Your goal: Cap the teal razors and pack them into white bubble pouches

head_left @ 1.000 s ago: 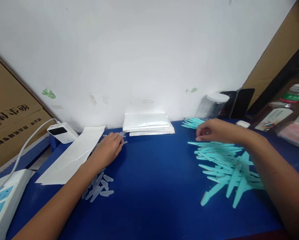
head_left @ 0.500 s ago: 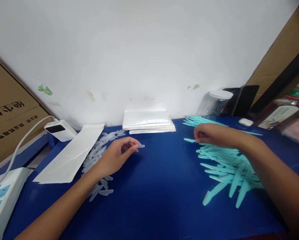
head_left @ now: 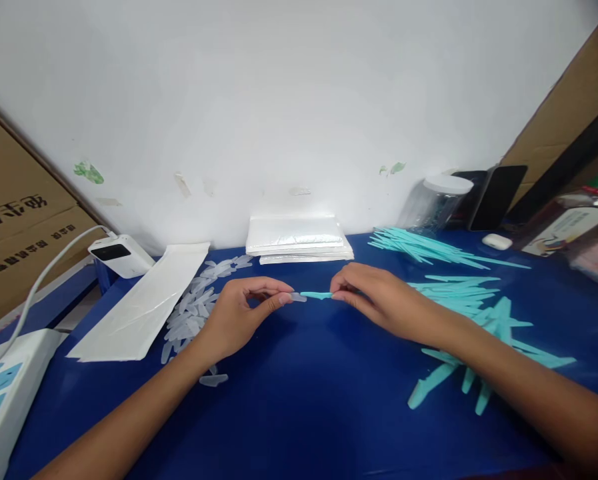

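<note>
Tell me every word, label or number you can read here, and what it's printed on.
Nothing reads clearly enough to quote.
The cardboard box: large dark characters plus a smaller row, tilted and cut by the frame edge, illegible.
The bottle label: print blurred, unreadable.
The power bank: dark screen, nothing shown.
The clear piece in the left hand and teal stick in the right hand: no marks visible.

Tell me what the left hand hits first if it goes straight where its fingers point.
Likely the teal stick, pinched in the right hand; the left hand holds a clear cap almost at its tip.
</note>
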Action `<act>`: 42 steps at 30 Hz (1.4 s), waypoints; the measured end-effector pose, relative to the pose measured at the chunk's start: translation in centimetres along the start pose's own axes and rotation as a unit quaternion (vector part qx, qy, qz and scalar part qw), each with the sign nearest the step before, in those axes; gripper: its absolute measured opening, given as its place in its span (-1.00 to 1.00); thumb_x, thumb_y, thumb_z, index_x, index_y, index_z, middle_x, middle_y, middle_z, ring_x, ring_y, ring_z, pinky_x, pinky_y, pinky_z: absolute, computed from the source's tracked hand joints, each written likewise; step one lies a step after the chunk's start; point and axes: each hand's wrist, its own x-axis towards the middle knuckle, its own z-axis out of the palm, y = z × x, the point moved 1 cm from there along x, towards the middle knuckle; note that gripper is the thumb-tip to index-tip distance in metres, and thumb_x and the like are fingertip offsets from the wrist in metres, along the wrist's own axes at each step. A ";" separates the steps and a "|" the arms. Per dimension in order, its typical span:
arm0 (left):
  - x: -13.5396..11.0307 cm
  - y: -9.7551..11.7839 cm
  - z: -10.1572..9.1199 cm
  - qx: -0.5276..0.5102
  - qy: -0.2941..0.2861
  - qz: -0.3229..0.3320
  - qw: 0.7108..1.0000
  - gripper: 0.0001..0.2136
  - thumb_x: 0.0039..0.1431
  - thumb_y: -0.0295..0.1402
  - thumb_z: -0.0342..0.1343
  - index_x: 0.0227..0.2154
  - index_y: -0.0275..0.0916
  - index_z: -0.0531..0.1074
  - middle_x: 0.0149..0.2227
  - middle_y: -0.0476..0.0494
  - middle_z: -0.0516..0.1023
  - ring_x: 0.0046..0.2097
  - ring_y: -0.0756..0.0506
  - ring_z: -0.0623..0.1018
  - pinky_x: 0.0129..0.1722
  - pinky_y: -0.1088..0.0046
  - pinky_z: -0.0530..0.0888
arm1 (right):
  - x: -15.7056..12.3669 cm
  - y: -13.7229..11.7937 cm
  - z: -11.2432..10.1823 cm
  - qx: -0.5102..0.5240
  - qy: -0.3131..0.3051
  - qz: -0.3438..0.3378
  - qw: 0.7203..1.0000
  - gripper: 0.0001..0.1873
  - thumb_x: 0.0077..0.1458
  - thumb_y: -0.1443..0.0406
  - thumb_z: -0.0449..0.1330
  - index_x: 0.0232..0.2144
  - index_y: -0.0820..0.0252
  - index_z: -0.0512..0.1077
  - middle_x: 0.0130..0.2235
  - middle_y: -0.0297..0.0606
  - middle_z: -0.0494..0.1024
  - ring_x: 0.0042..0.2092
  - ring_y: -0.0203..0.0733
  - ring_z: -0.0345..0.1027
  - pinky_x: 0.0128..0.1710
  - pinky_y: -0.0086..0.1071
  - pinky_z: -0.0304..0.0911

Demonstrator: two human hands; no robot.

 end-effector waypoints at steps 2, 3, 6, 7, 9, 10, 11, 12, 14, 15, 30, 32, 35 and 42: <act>0.0 -0.1 0.0 -0.003 0.005 -0.003 1.000 -0.79 0.32 -0.14 0.34 -0.16 -0.13 0.74 -0.20 -0.12 0.79 -0.22 -0.15 0.74 -0.17 0.32 0.69 | -0.2 0.4 -0.1 0.028 -0.005 0.016 0.999 -0.84 0.50 0.24 0.08 -0.09 0.07 0.47 -0.10 -0.19 0.62 -0.14 -0.10 0.49 -0.14 -0.26 0.34; 0.0 -0.1 -0.1 -0.001 0.008 -0.005 1.000 -0.79 0.31 -0.13 0.35 -0.16 -0.12 0.74 -0.20 -0.12 0.79 -0.22 -0.15 0.74 -0.17 0.32 0.69 | -0.2 0.5 -0.2 0.038 -0.008 0.021 0.999 -0.84 0.50 0.24 0.09 -0.09 0.06 0.48 -0.10 -0.20 0.62 -0.14 -0.11 0.49 -0.14 -0.27 0.34; 0.0 -0.2 -0.1 0.001 0.016 -0.009 1.000 -0.80 0.30 -0.14 0.36 -0.16 -0.11 0.74 -0.20 -0.11 0.79 -0.21 -0.15 0.74 -0.17 0.33 0.69 | -0.3 0.5 -0.4 0.057 -0.006 0.032 0.998 -0.85 0.49 0.24 0.11 -0.09 0.06 0.49 -0.11 -0.24 0.63 -0.15 -0.14 0.49 -0.16 -0.29 0.34; 0.0 -0.1 -0.1 0.002 0.018 -0.009 1.000 -0.80 0.30 -0.14 0.36 -0.16 -0.11 0.74 -0.20 -0.11 0.79 -0.21 -0.15 0.74 -0.16 0.32 0.69 | -0.3 0.5 -0.5 0.060 -0.003 0.034 0.998 -0.85 0.48 0.24 0.12 -0.10 0.06 0.50 -0.10 -0.24 0.63 -0.15 -0.14 0.50 -0.16 -0.29 0.35; 0.0 -0.1 -0.1 0.000 0.021 -0.009 1.000 -0.80 0.30 -0.13 0.36 -0.16 -0.11 0.75 -0.20 -0.11 0.79 -0.22 -0.16 0.74 -0.17 0.32 0.69 | -0.3 0.4 -0.5 0.060 -0.001 0.037 0.997 -0.85 0.47 0.24 0.13 -0.10 0.06 0.51 -0.10 -0.23 0.63 -0.15 -0.13 0.50 -0.15 -0.29 0.35; 0.0 0.0 0.0 -0.001 0.021 -0.010 1.000 -0.79 0.30 -0.12 0.36 -0.16 -0.11 0.75 -0.21 -0.11 0.79 -0.23 -0.16 0.74 -0.18 0.31 0.69 | -0.3 0.4 -0.5 0.059 -0.001 0.036 0.998 -0.85 0.47 0.24 0.13 -0.10 0.06 0.51 -0.10 -0.23 0.64 -0.14 -0.13 0.51 -0.15 -0.29 0.36; -0.1 0.0 0.0 -0.002 0.020 -0.011 1.000 -0.79 0.30 -0.12 0.36 -0.17 -0.11 0.75 -0.21 -0.11 0.79 -0.24 -0.16 0.74 -0.19 0.31 0.69 | -0.3 0.4 -0.5 0.058 -0.002 0.034 0.998 -0.85 0.47 0.24 0.13 -0.10 0.06 0.52 -0.10 -0.22 0.64 -0.14 -0.12 0.51 -0.15 -0.29 0.36; -0.1 0.1 0.1 -0.003 0.019 -0.012 1.000 -0.78 0.29 -0.12 0.36 -0.17 -0.11 0.75 -0.22 -0.11 0.79 -0.25 -0.16 0.74 -0.20 0.31 0.69 | -0.3 0.3 -0.4 0.057 -0.002 0.031 0.998 -0.85 0.47 0.25 0.14 -0.10 0.06 0.53 -0.10 -0.22 0.65 -0.14 -0.12 0.52 -0.14 -0.29 0.36; -0.3 0.2 0.2 -0.004 0.016 -0.017 1.000 -0.79 0.28 -0.12 0.37 -0.17 -0.11 0.75 -0.24 -0.11 0.79 -0.26 -0.16 0.74 -0.21 0.33 0.68 | -0.2 0.3 -0.2 0.058 -0.001 0.024 0.998 -0.86 0.46 0.25 0.15 -0.09 0.06 0.53 -0.10 -0.22 0.66 -0.14 -0.13 0.53 -0.14 -0.29 0.37; -0.4 0.2 0.2 -0.005 0.015 -0.020 1.000 -0.79 0.28 -0.12 0.37 -0.17 -0.10 0.75 -0.24 -0.10 0.79 -0.25 -0.16 0.74 -0.21 0.34 0.67 | -0.2 0.2 0.0 0.060 0.002 0.020 0.998 -0.86 0.46 0.26 0.16 -0.09 0.06 0.54 -0.11 -0.22 0.66 -0.15 -0.13 0.53 -0.13 -0.29 0.38; -0.9 0.3 0.8 0.006 -0.010 -0.048 0.999 -0.84 0.27 -0.11 0.39 -0.18 -0.01 0.74 -0.25 0.01 0.79 -0.20 -0.14 0.75 -0.21 0.40 0.61 | -0.2 -0.7 2.9 0.143 0.051 0.036 0.988 -0.87 0.43 0.21 0.23 -0.15 0.05 0.59 -0.19 -0.28 0.67 -0.23 -0.19 0.52 -0.27 -0.36 0.39; -0.9 0.4 0.9 0.010 -0.033 -0.049 0.998 -0.83 0.30 -0.10 0.36 -0.18 -0.01 0.74 -0.23 0.03 0.79 -0.18 -0.14 0.75 -0.16 0.39 0.61 | -0.1 -0.9 3.0 0.151 0.041 0.030 0.987 -0.86 0.44 0.22 0.23 -0.15 0.07 0.59 -0.18 -0.28 0.67 -0.21 -0.20 0.53 -0.23 -0.36 0.41; -1.0 0.4 1.0 0.051 -0.068 -0.032 0.996 -0.83 0.35 -0.10 0.31 -0.15 0.01 0.73 -0.18 0.04 0.79 -0.15 -0.13 0.73 -0.22 0.41 0.59 | 0.2 -0.5 2.3 0.112 0.024 0.009 0.993 -0.82 0.45 0.18 0.22 -0.11 0.08 0.60 -0.14 -0.26 0.69 -0.15 -0.17 0.56 -0.13 -0.32 0.43; -0.6 -0.7 -0.6 0.219 -0.096 0.094 0.966 -0.82 0.41 -0.19 0.25 -0.10 -0.08 0.71 -0.16 -0.08 0.74 -0.13 -0.15 0.66 -0.15 0.32 0.58 | -1.0 10.7 -5.4 -0.228 0.101 0.132 0.959 -0.52 0.45 -0.02 0.10 -0.09 0.21 0.63 -0.09 0.02 0.70 -0.07 0.18 0.56 -0.09 -0.04 0.42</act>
